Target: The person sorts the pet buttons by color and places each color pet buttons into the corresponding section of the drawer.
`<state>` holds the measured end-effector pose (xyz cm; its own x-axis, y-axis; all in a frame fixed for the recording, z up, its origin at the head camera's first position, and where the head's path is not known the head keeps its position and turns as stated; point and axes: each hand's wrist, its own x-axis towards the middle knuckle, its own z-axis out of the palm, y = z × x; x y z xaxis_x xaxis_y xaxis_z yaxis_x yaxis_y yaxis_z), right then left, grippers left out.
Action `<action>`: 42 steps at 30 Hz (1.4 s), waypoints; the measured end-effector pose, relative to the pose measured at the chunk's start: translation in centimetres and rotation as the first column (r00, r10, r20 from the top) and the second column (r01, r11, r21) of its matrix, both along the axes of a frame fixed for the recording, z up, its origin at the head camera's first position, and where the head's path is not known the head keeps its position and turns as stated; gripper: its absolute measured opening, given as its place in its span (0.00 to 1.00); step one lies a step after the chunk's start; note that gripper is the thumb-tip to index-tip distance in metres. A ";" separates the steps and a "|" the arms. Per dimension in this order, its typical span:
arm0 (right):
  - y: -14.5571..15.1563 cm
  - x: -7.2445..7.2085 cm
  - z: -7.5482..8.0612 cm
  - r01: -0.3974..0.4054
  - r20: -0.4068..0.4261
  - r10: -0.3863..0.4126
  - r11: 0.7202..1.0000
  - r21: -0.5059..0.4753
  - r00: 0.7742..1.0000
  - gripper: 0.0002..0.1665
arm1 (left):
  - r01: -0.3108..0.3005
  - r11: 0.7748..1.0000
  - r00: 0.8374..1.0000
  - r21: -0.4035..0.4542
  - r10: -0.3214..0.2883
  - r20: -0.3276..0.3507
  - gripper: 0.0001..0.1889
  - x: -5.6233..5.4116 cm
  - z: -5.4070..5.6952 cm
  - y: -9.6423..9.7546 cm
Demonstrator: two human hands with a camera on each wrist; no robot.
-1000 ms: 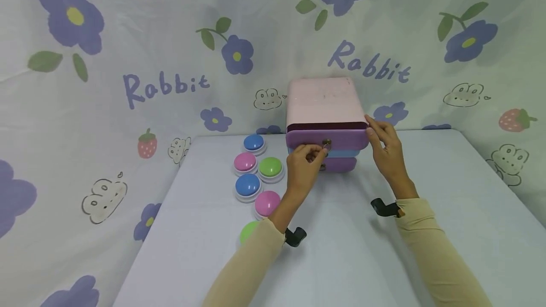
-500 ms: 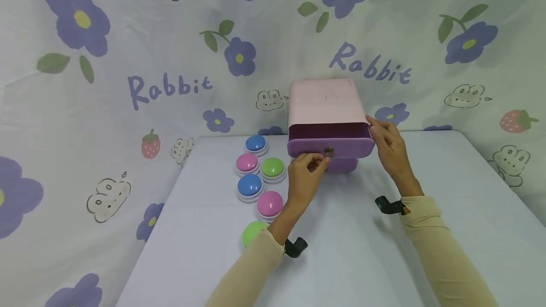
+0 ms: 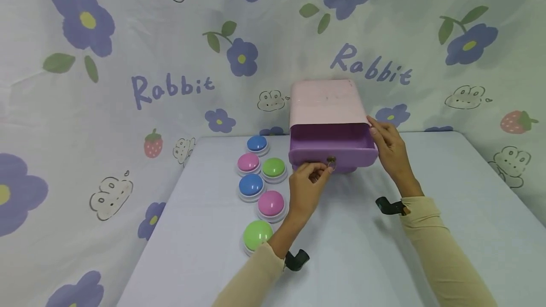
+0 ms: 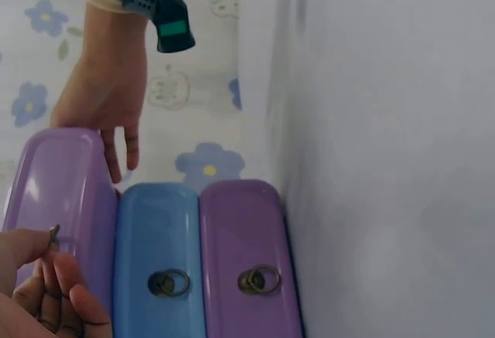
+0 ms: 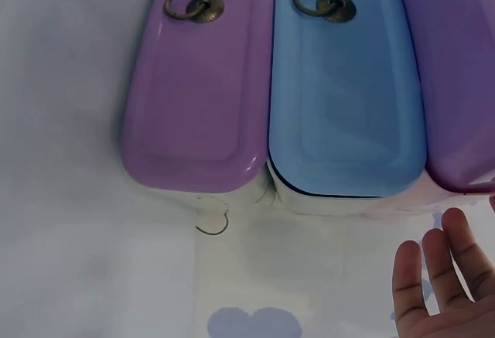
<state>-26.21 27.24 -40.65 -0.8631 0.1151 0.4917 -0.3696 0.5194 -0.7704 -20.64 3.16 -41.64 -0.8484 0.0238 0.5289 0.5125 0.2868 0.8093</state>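
Observation:
A small pink cabinet (image 3: 326, 101) stands against the backdrop with its top purple drawer (image 3: 313, 158) pulled out. The visible inside of that drawer shows bare purple walls. My left hand (image 3: 304, 195) pinches the drawer's metal ring pull (image 3: 331, 166) between thumb and finger. At the cabinet's right side, my right hand (image 3: 391, 153) touches it near the front edge, its fingers mostly straight in the right wrist view. Below, a blue drawer (image 4: 158, 230) and a lower purple drawer (image 4: 247, 230) are closed, each with a ring pull.
Left of the cabinet, several round push buttons stand on the white table (image 3: 341, 259), among them a blue button (image 3: 250, 185), a pink button (image 3: 270, 203) and a green button (image 3: 258, 235). The green one is close to my left sleeve. A flowered cloth (image 3: 170, 51) hangs behind.
The top purple drawer has slid out toward me, drawn by my left hand on its ring, and its inside has come into view. My right hand has stayed at the cabinet's side.

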 end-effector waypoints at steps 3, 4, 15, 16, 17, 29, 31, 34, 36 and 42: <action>0.0 0.0 0.0 0.003 -0.001 -0.003 1.000 -0.001 1.000 0.24 | 0.001 1.000 1.000 0.010 -0.001 0.001 0.07 0.2 -0.1 0.0; 0.0 0.0 0.0 0.004 -0.002 -0.004 1.000 -0.003 1.000 0.24 | 0.003 1.000 1.000 0.013 -0.003 0.000 0.07 0.3 -0.2 0.0; -0.2 0.0 0.0 -0.002 -0.018 0.002 1.000 -0.012 1.000 0.24 | 0.021 0.999 0.999 0.040 -0.023 0.045 0.07 1.2 -0.1 -0.2; -0.2 0.0 0.0 0.000 -0.018 0.000 1.000 -0.011 1.000 0.24 | 0.024 0.999 0.998 0.042 -0.026 0.048 0.07 1.3 -0.1 -0.2; -0.2 0.0 0.0 0.001 -0.015 -0.001 1.000 -0.012 1.000 0.24 | 0.027 0.999 0.998 0.044 -0.029 0.051 0.07 1.4 -0.1 -0.2; -0.1 -0.1 -0.5 -0.003 -0.013 0.002 0.999 -0.037 1.000 0.23 | 0.042 0.998 0.997 0.052 -0.045 0.056 0.07 1.9 -0.3 -0.2; -0.2 -0.1 -0.4 -0.006 -0.010 0.006 0.999 -0.046 1.000 0.23 | 0.043 0.998 0.997 0.054 -0.046 0.061 0.07 2.1 -0.3 -0.2; -0.3 -0.1 -0.4 -0.007 0.000 0.007 0.999 -0.052 1.000 0.23 | 0.052 0.996 0.996 0.067 -0.056 0.065 0.07 2.3 -0.3 -0.1; -0.3 0.0 -0.4 -0.010 0.006 0.010 0.998 -0.054 1.000 0.23 | 0.055 0.996 0.996 0.071 -0.060 0.066 0.07 2.4 -0.4 -0.1; -0.3 0.1 -0.4 -0.003 0.010 0.003 0.999 -0.047 1.000 0.23 | 0.059 0.996 0.995 0.068 -0.064 0.072 0.07 2.9 -0.4 -0.3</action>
<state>-26.14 26.98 -41.06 -0.8685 0.1352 0.4769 -0.3631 0.4813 -0.7978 -17.76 2.89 -42.06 -0.8835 0.0445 0.4664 0.4652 0.2015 0.8620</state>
